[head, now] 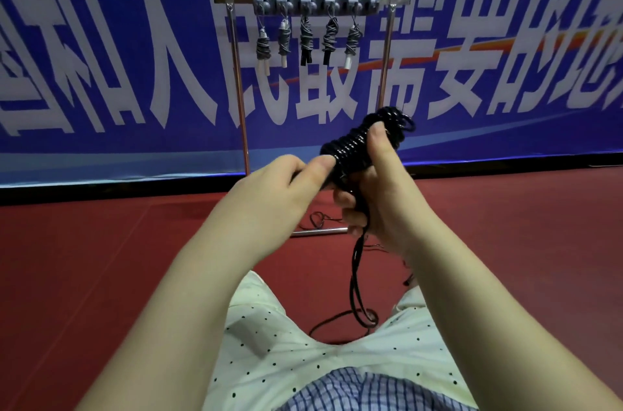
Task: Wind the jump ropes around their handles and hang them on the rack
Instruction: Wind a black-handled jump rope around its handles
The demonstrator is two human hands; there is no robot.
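Black jump rope (pixel 350 147), coiled tight around its handles, sat near centre, clamped in the right hand (pixel 381 205); the left hand (pixel 279 184) pinched its lower end. Loose cord (pixel 357 275) trailed to the red floor (pixel 101 259). Five wound ropes (pixel 306 39) hung on the far rack (pixel 236 73).

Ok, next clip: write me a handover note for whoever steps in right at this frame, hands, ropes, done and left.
Right hand: grips the black rope bundle, thumb on the coils.
Left hand: pinches the bundle's lower end.
Loose tail hangs from the bundle to the red floor.
Rack: five wound ropes hang there.
Done: five hung, this one mostly wound.
Left: wind the tail, hang the bundle on the rack.
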